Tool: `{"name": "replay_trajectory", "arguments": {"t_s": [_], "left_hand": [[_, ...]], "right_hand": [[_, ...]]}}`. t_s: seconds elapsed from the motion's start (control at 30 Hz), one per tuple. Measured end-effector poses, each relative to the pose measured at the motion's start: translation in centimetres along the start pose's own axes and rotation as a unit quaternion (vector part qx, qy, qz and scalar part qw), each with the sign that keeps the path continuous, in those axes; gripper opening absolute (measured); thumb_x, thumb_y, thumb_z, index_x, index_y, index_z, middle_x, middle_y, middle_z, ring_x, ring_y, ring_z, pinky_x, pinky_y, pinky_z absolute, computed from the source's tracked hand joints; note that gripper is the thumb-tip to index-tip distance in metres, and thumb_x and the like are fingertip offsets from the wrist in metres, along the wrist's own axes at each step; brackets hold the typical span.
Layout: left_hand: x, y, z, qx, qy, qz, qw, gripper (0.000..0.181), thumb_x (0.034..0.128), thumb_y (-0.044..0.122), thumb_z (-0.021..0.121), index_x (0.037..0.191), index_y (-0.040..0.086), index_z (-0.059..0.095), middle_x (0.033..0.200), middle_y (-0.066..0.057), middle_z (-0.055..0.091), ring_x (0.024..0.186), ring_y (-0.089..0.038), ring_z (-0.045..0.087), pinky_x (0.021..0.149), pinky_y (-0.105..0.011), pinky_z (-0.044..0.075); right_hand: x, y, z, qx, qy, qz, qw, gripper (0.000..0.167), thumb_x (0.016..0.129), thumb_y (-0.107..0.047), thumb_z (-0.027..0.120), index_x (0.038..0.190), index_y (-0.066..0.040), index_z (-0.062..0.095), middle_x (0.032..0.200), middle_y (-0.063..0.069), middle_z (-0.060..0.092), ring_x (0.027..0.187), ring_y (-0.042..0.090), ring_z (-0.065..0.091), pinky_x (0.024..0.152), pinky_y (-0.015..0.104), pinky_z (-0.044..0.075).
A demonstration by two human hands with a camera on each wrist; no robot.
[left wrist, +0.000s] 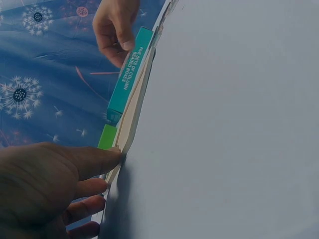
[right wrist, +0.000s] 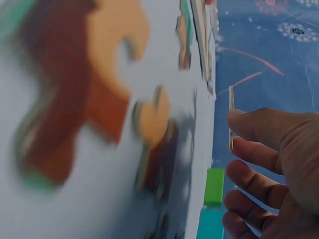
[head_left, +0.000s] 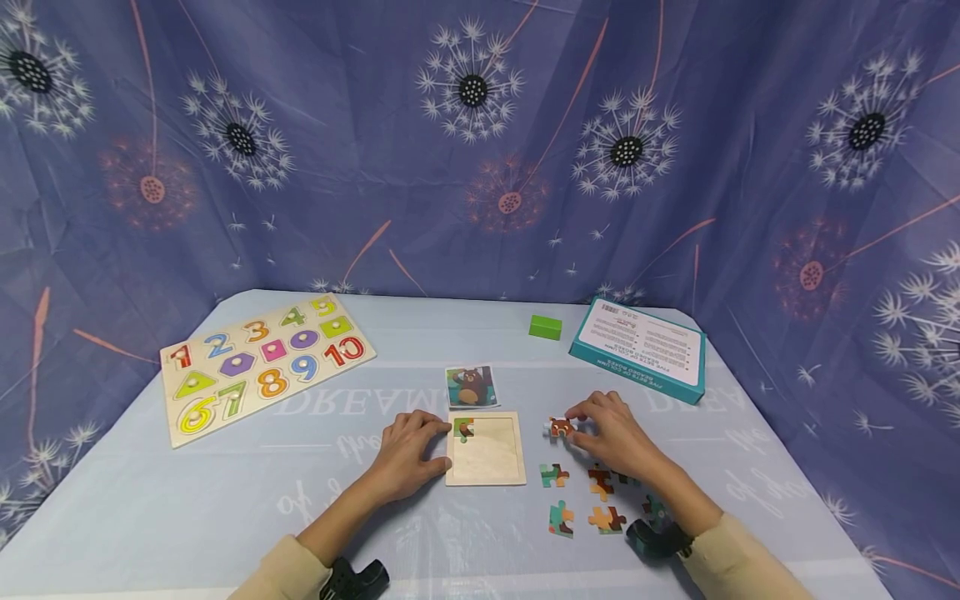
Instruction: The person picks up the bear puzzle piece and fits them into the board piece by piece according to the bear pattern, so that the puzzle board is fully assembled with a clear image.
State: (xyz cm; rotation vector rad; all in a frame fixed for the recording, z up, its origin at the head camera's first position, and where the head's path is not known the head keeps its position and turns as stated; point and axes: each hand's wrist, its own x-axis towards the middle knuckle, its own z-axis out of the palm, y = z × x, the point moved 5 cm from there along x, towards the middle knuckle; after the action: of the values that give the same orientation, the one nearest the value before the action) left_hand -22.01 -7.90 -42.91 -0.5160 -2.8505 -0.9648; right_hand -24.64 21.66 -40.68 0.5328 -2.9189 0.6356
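Note:
My right hand [head_left: 617, 433] pinches a brown bear-face jigsaw piece [head_left: 559, 427] between thumb and index finger. In the right wrist view that piece [right wrist: 231, 99] appears edge-on, held off the table. My left hand [head_left: 408, 457] rests at the left edge of a square wooden puzzle tray [head_left: 486, 480], its thumb and fingertips touching the border. One green and brown piece [head_left: 463, 429] lies in the tray's upper left corner. Several loose jigsaw pieces [head_left: 553, 476] lie right of the tray, some partly hidden under my right forearm.
A bear picture card [head_left: 471, 387] lies just behind the tray. At the back stand a green block [head_left: 545, 327] and a teal box [head_left: 637, 350]. A number puzzle board [head_left: 262, 367] is at the left. A patterned curtain [head_left: 337, 150] hangs behind the table.

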Motion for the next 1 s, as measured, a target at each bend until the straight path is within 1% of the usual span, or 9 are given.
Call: {"name": "replay_trajectory", "arguments": {"t_s": [0.37,0.7,0.83,1.0], "left_hand": [[-0.1,0.0,0.0,0.004,0.005,0.003,1.0000,0.041,0.0744,0.017,0.074,0.113,0.008,0.064,0.116,-0.006,0.055,0.110,-0.027,0.044,0.093,-0.052,0.030],[0.0,0.0,0.0,0.003,0.003,0.000,1.0000,0.041,0.0746,0.017,0.074,0.113,0.008,0.064,0.116,-0.007,0.055,0.110,-0.027,0.043,0.093,-0.052,0.029],[-0.1,0.1,0.0,0.003,0.004,0.002,1.0000,0.041,0.0745,0.017,0.074,0.113,0.008,0.064,0.115,-0.007,0.055,0.110,-0.027,0.044,0.093,-0.052,0.030],[0.0,0.0,0.0,0.005,0.004,0.002,1.0000,0.041,0.0745,0.017,0.074,0.113,0.008,0.064,0.115,-0.006,0.055,0.109,-0.027,0.044,0.092,-0.051,0.030]], "right_hand": [[1.9,-3.0,1.1,0.008,-0.016,-0.008,0.9998,0.026,0.078,-0.024,0.074,0.103,-0.016,0.070,0.093,-0.001,0.058,0.089,0.014,0.041,0.078,0.034,0.034],[3.1,-5.8,2.2,0.005,-0.008,-0.044,0.9990,0.025,0.077,-0.023,0.075,0.101,-0.014,0.071,0.090,-0.001,0.058,0.086,0.015,0.041,0.079,0.035,0.033],[3.5,-6.6,2.7,0.006,-0.012,-0.049,0.9987,0.024,0.077,-0.022,0.074,0.100,-0.014,0.071,0.089,0.000,0.058,0.085,0.015,0.041,0.080,0.036,0.033],[4.0,-7.3,3.4,-0.003,-0.022,-0.047,0.9986,0.024,0.077,-0.024,0.075,0.100,-0.016,0.071,0.090,0.000,0.058,0.085,0.015,0.042,0.080,0.036,0.034]]}}
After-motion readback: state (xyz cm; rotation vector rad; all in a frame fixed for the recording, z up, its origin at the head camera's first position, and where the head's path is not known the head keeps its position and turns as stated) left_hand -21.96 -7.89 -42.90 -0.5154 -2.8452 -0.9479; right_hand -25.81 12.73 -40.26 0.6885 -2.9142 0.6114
